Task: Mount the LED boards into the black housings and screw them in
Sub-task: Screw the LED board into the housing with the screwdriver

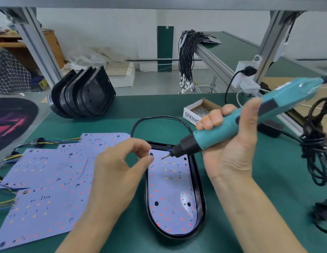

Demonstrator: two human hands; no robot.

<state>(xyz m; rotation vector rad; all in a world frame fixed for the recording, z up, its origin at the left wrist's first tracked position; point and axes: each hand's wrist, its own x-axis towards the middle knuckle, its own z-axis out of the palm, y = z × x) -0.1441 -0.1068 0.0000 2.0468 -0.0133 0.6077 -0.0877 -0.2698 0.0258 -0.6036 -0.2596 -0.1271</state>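
My right hand [230, 141] is gripping the teal screwdriver [250, 121], its tip hovering over the LED board [170, 194] sitting in the black housing [200, 181] at lower centre. My left hand [118, 172] is pinching thumb and fingertip together beside the tip; I cannot tell if they are holding a screw.

Even, bright light is falling from overhead, casting only soft, faint shadows on the green table [250, 207]. The wide lens is bending the metal frame [223, 61] outward at the edges. The screwdriver [250, 121] is showing slight motion blur; corners are looking soft.
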